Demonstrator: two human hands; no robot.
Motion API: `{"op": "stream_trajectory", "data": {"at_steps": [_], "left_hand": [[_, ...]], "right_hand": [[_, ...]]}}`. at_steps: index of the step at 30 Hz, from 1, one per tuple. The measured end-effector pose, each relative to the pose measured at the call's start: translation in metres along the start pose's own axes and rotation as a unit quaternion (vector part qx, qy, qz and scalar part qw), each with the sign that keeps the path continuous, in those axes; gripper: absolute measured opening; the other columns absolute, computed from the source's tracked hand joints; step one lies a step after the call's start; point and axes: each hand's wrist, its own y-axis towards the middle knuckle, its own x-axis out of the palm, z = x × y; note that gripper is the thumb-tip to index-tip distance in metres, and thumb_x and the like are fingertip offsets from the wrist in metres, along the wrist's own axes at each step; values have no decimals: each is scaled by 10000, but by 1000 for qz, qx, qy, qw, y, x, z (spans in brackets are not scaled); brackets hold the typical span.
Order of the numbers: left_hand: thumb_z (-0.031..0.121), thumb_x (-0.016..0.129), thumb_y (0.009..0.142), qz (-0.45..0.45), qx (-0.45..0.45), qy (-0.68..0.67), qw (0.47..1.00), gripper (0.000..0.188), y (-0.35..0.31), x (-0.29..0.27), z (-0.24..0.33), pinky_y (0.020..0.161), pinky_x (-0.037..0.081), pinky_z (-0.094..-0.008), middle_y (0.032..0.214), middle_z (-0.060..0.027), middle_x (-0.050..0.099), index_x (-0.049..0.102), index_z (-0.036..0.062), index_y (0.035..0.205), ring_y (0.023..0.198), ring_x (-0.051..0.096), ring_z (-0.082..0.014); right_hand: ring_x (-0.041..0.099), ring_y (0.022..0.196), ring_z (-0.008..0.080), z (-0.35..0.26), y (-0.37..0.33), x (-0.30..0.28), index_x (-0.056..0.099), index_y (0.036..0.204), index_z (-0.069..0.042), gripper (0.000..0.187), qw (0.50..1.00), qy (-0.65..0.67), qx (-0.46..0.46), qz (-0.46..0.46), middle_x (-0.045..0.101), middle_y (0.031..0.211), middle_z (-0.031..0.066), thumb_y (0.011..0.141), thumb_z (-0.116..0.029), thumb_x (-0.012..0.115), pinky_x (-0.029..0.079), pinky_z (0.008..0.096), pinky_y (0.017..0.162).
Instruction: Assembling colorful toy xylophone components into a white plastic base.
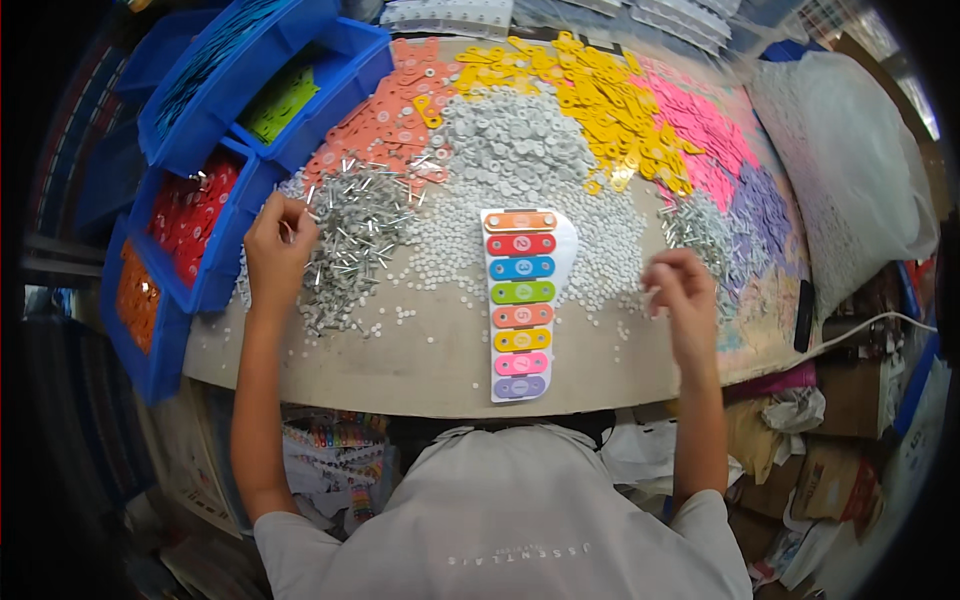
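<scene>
A white toy xylophone base [567, 262] stands upright in my view at the table's middle, bearing a column of coloured bars, from an orange bar [520, 222] at the far end to a purple bar [520, 387] near me. My left hand [281, 245] is at the left pile of metal pins [355, 235], fingers curled together; what they hold, if anything, is too small to make out. Over on the right, my right hand [682, 288] has its fingers bent inward beside a smaller pile of metal pins [697, 228]. Its fingertip contents cannot be made out either. Neither hand touches the xylophone.
White washers [515, 140] are heaped beyond the xylophone, with tiny white rings [610, 240] spread around it. Coral [375, 115], yellow [610, 110], pink [700, 130] and purple bars [762, 212] lie behind. Blue bins [215, 265] stand left; a clear bag [850, 170] stands right.
</scene>
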Motion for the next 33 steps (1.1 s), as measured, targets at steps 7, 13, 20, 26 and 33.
{"op": "stream_trajectory", "data": {"at_steps": [7, 13, 20, 26, 33], "left_hand": [[35, 668, 918, -141, 64, -177, 972, 162, -33, 36, 96, 688, 491, -236, 873, -29, 648, 683, 29, 1079, 771, 619, -93], [98, 690, 945, -299, -138, -399, 856, 127, -36, 75, 104, 636, 486, -209, 841, -6, 668, 677, 16, 1042, 729, 617, -62], [144, 671, 968, -323, -217, -497, 776, 159, -21, 106, 104, 565, 477, -192, 806, -30, 691, 682, 0, 1033, 666, 604, -57], [139, 689, 957, -346, -212, -483, 775, 146, -13, 119, 103, 508, 461, -183, 778, -19, 683, 689, 6, 1015, 629, 589, -47], [143, 699, 947, -361, -204, -451, 791, 175, -11, 116, 103, 475, 435, -182, 734, -11, 662, 647, 11, 1050, 614, 575, -40]], "right_hand": [[586, 639, 42, 1, 8, 62, 634, 1033, -24, 108, 985, 29, 82, -149, 686, 821, 25, 998, -122, 603, 436, 199, 501], [552, 591, 45, 4, 37, 76, 629, 996, -26, 108, 985, -3, 80, -151, 664, 783, 14, 989, -133, 618, 401, 185, 482], [520, 534, 43, 5, 47, 77, 606, 986, -6, 90, 980, -34, 94, -171, 657, 746, 24, 977, -92, 632, 369, 207, 443], [434, 446, 47, -6, 59, 77, 581, 1067, -34, 277, 965, -197, 76, -156, 536, 574, -23, 921, -205, 741, 278, 238, 406], [495, 463, 63, -19, 79, 74, 572, 1188, -19, 520, 926, -290, 106, -217, 579, 603, 12, 849, -328, 819, 329, 237, 415]]}}
